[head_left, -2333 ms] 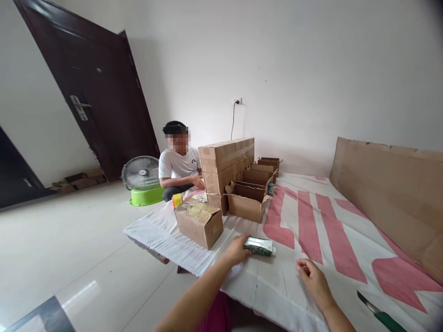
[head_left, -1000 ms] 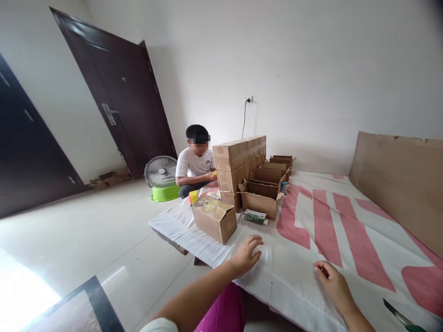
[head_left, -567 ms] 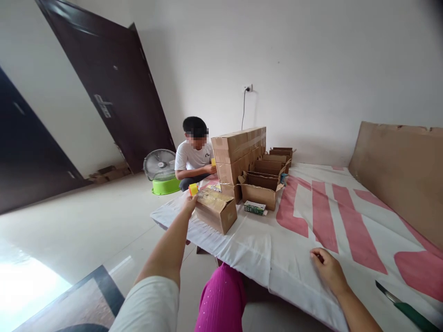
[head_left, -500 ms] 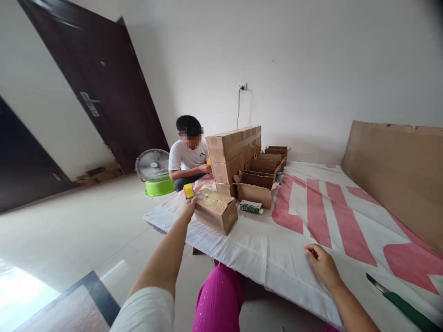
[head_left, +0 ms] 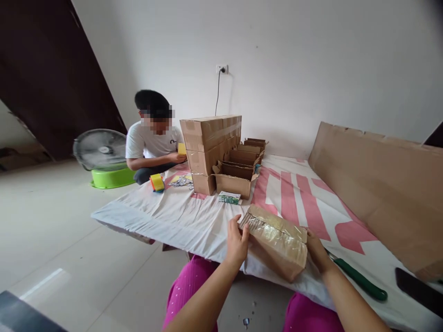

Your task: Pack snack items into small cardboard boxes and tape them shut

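Note:
A taped cardboard box (head_left: 277,244) lies tilted at the table's near edge, clear tape shining along its top. My left hand (head_left: 237,240) grips its left end, thumb and fingers against the cardboard. At the opposite end my right hand (head_left: 317,252) holds the box, its fingertips partly hidden behind it. Just right of that hand lies a knife with a green handle (head_left: 363,280), its blade mostly covered by the hand and wrist. A small green-and-white carton (head_left: 229,198) rests beyond the box.
Open cardboard boxes (head_left: 235,184) stand in a row beside a stack of closed boxes (head_left: 200,157). A yellow tape dispenser (head_left: 157,182) sits at the left near a crouching co-worker (head_left: 152,143). A dark flat object (head_left: 418,290) and a large cardboard sheet (head_left: 374,184) are at the right.
The taped box has come right and closer to me, turned lengthwise between both hands. My left hand has left the tape dispenser's side; my right hand has moved onto the box. The view has shifted right.

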A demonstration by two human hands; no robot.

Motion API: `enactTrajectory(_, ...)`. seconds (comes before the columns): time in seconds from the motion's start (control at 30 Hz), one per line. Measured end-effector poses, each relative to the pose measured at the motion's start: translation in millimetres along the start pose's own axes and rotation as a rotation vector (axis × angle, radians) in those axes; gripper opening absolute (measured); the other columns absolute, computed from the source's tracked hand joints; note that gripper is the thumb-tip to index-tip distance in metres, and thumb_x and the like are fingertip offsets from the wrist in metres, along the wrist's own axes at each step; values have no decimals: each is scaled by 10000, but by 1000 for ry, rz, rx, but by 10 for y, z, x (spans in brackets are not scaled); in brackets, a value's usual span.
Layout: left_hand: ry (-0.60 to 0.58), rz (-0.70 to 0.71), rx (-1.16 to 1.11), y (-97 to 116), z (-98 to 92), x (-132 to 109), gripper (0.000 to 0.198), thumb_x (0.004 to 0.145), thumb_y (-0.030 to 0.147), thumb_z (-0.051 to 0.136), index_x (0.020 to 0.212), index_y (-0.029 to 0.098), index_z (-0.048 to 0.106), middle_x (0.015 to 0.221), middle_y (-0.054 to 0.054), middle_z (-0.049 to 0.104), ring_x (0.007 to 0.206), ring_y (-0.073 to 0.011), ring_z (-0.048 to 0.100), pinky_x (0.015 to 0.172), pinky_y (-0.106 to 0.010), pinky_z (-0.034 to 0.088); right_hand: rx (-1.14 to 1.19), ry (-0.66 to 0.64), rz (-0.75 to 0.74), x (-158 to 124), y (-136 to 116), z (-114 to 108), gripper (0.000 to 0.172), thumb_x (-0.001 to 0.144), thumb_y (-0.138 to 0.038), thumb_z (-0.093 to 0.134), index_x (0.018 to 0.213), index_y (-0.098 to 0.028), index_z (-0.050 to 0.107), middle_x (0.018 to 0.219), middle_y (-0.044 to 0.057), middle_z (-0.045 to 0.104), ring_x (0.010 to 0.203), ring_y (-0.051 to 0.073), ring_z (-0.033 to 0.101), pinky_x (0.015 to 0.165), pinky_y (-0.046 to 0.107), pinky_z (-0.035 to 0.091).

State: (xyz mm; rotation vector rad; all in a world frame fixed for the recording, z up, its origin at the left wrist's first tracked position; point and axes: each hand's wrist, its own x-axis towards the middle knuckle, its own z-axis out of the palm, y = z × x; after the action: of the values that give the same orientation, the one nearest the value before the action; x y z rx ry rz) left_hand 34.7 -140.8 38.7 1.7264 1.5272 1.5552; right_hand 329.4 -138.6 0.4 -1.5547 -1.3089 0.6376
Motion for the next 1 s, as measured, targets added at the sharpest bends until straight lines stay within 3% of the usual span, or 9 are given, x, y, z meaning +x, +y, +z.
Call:
enactTrajectory(0.07,0,181,58,9,-61,3,356,944,390,392,1230,223,521,1311,-114,486,1266,-254,425,1057,-442,357,-117,35,18,-60,25,-343,425,727,-524,550,928,-175,688,898,93,724,823,253,652,732,370,496)
enactTrajectory(0.2,-231,580,131,-60,-177,30,313,919,375,484,1192,258,581,1265,-81,556,1309,-274,371,1072,-448,336,-453,110,42,-398,235,-968,362,595,-400,650,876,-179,705,974,139,701,966,339,608,871,473,442)
enactTrajectory(0.33,-187,623,148,-87,-123,-8,310,903,318,527,1194,216,560,1195,-98,594,1255,-279,424,1011,-463,385,-985,28,-32,-725,551,-1283,397,741,-290,490,1087,-201,665,1066,111,672,990,312,613,862,456,463)
enactTrajectory(0.47,-115,634,179,-44,-33,-39,315,895,307,539,1194,208,553,1189,-103,601,1246,-290,438,979,-463,401,-995,18,-104,-633,498,-1339,391,821,-242,370,1106,-147,620,1040,138,670,979,269,636,887,399,484)
enactTrajectory(0.57,-79,632,199,-21,-2,-56,314,896,303,535,1193,203,555,1196,-106,599,1249,-295,438,977,-460,400,-879,70,-283,-389,-20,-1207,401,876,-293,313,1150,-129,557,1118,161,644,1050,264,613,905,391,485)
enactTrajectory(0.67,-62,633,217,-17,7,-73,311,899,305,530,1190,198,558,1204,-108,596,1250,-296,435,985,-461,395,-830,63,-447,-203,-822,-880,405,913,-268,269,1240,-160,481,1137,134,636,1012,238,623,859,376,497)
enactTrajectory(0.77,-57,631,232,-19,11,-81,315,902,312,528,1194,198,560,1206,-110,594,1251,-296,433,991,-462,392,-844,-218,-629,-135,-1585,-402,388,950,-272,290,1301,-200,441,1171,103,618,1020,208,610,857,331,485)
enactTrajectory(0.83,-59,634,237,-21,12,-81,321,901,311,530,1200,197,559,1208,-111,592,1253,-295,430,994,-462,392,-948,-406,-706,-127,-1950,-69,381,960,-255,312,1315,-240,450,1100,77,639,974,199,615,815,314,482)
enactTrajectory(1.0,-60,643,254,-33,12,-77,327,887,307,553,1193,192,567,1214,-112,588,1256,-291,428,995,-454,395,-1236,-624,-670,-117,-2363,466,397,907,-132,375,1244,-277,526,1073,62,659,957,202,623,741,279,449)
